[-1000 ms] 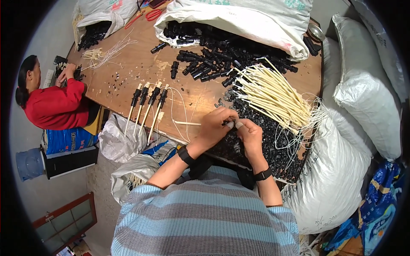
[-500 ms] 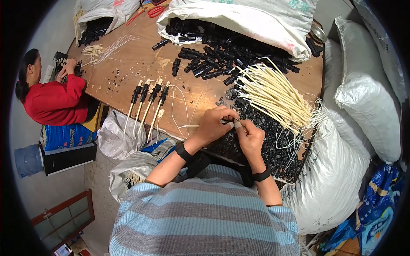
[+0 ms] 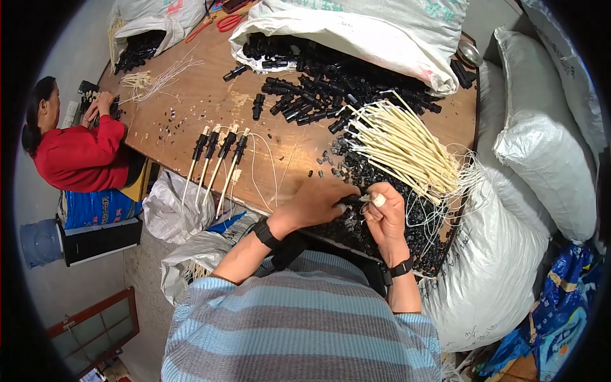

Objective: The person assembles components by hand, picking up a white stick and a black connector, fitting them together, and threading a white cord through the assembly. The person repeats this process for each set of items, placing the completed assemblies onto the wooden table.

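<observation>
Over the surface (image 3: pixel 273 118), a black fitting (image 3: pixel 352 199) is lying roughly sideways between the hands, the left hand (image 3: pixel 318 201) gripping it, the right hand (image 3: pixel 389 215) pinching narrowly at its pale tip (image 3: pixel 365 198).

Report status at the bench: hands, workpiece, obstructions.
Left hand and right hand: pinched, close together. Small pale-tipped part: between them, mostly hidden. Close by: loose black bits beside right hand, pale stick bundle beyond.
</observation>
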`<control>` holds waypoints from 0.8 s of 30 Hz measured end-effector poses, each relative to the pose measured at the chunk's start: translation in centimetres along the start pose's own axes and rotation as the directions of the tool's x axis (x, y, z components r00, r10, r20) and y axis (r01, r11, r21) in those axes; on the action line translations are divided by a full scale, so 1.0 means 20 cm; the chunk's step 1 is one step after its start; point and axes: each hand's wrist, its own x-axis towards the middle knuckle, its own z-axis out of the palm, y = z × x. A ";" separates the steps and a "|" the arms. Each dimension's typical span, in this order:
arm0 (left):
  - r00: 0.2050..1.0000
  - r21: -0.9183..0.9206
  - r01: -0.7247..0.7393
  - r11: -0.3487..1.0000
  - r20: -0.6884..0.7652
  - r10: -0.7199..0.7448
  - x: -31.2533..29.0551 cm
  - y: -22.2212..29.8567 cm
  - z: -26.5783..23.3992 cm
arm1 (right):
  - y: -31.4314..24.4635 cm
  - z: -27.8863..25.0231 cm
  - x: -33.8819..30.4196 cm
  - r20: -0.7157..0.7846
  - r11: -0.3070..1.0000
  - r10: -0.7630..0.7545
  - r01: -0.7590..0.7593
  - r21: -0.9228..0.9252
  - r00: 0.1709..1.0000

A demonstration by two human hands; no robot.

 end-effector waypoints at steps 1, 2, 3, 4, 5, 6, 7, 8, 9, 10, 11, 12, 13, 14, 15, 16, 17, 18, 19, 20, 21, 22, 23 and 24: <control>1.000 0.001 -0.001 1.000 0.000 0.001 0.00 -0.01 0.01 | 0.00 0.03 0.00 0.001 1.000 -0.001 0.001 0.000 1.000; 0.997 -0.072 0.020 0.997 -0.072 -0.025 0.00 -0.03 0.01 | -0.01 0.07 -0.01 -0.088 0.942 -0.066 0.032 -0.335 0.994; 0.988 -0.145 0.035 0.989 -0.142 -0.056 0.00 -0.04 0.01 | -0.01 0.10 -0.01 -0.150 0.774 -0.156 0.027 -0.632 0.976; 0.987 -0.145 0.040 0.989 -0.145 -0.062 0.00 -0.04 0.00 | 0.01 0.08 0.05 0.381 0.197 -0.417 0.491 -0.849 0.825; 0.988 -0.085 0.083 0.993 -0.120 -0.093 0.00 -0.05 -0.02 | 0.00 0.07 0.02 0.384 0.201 -0.412 0.494 -0.846 0.826; 0.987 -0.023 0.126 0.992 -0.098 -0.128 0.00 -0.05 -0.03 | -0.02 0.08 -0.03 0.408 -0.124 -0.250 0.389 -0.913 0.878; 0.983 -0.016 0.145 0.989 -0.111 -0.146 -0.03 -0.04 -0.03 | -0.04 0.14 -0.05 0.377 -0.445 -0.086 0.303 -0.843 0.922; 0.969 0.022 0.121 0.992 -0.220 -0.114 -0.03 -0.02 -0.02 | -0.03 0.17 -0.05 0.353 -0.457 -0.091 0.275 -0.846 0.931; 0.942 0.065 0.104 0.992 -0.326 -0.077 -0.03 -0.01 0.00 | 0.00 0.14 -0.02 0.450 -0.352 -0.210 0.362 -0.863 0.868; 0.918 0.048 0.056 0.997 -0.395 -0.032 -0.03 -0.01 0.02 | 0.02 0.13 -0.01 0.323 -0.136 -0.279 0.296 -0.946 0.904; 0.954 0.140 0.070 0.988 -0.298 -0.025 -0.04 0.00 0.03 | 0.03 0.13 0.01 0.184 0.093 -0.305 0.222 -0.971 0.934; 0.958 0.251 0.065 0.966 -0.287 0.010 -0.03 0.01 0.01 | 0.02 0.16 0.04 -0.021 0.119 -0.316 0.018 -0.993 0.948; 0.963 0.352 0.062 0.934 -0.266 0.036 -0.03 0.04 0.00 | 0.01 0.16 0.06 -0.126 0.278 -0.235 -0.058 -0.959 0.964; 0.960 0.362 0.082 0.929 -0.278 0.023 -0.04 0.03 -0.02 | 0.04 0.17 0.07 -0.115 0.236 -0.266 -0.051 -0.970 0.957; 0.957 0.349 0.086 0.933 -0.290 0.020 -0.05 0.01 -0.04 | 0.08 0.18 0.09 -0.104 0.194 -0.297 -0.046 -0.980 0.949; 0.953 0.335 0.086 0.938 -0.303 0.021 -0.07 -0.01 -0.06 | 0.10 0.22 0.09 -0.089 0.196 -0.287 -0.032 -0.980 0.954; 0.950 0.342 0.099 0.935 -0.313 0.014 -0.10 -0.03 -0.08 | 0.11 0.28 0.10 -0.009 0.155 -0.320 0.044 -0.987 0.947; 0.895 0.267 0.051 0.962 -0.440 0.075 -0.12 -0.06 -0.10 | 0.12 0.32 0.11 0.070 0.112 -0.353 0.116 -0.987 0.933; 0.820 0.197 -0.015 0.980 -0.558 0.125 -0.14 -0.10 -0.13 | 0.11 0.33 0.14 0.075 0.113 -0.349 0.122 -0.986 0.934; 0.803 0.308 0.093 0.947 -0.586 0.112 -0.18 -0.12 -0.20 | 0.09 0.31 0.18 0.296 -0.054 -0.456 0.306 -0.950 0.839; 0.753 0.366 0.108 0.924 -0.637 0.165 -0.20 -0.17 -0.31 | 0.06 0.30 0.20 0.505 -0.239 -0.516 0.450 -0.860 0.692; 0.698 0.420 0.130 0.898 -0.682 0.218 -0.24 -0.23 -0.41 | 0.04 0.31 0.19 0.444 -0.230 -0.527 0.382 -0.895 0.724; 0.657 0.447 0.332 0.831 -0.742 0.136 -0.31 -0.30 -0.44 | 0.03 0.29 0.19 0.298 -0.136 -0.519 0.267 -0.954 0.801; 0.621 0.432 0.483 0.762 -0.782 0.050 -0.36 -0.38 -0.50 | 0.04 0.28 0.18 0.295 -0.083 -0.426 0.288 -0.954 0.855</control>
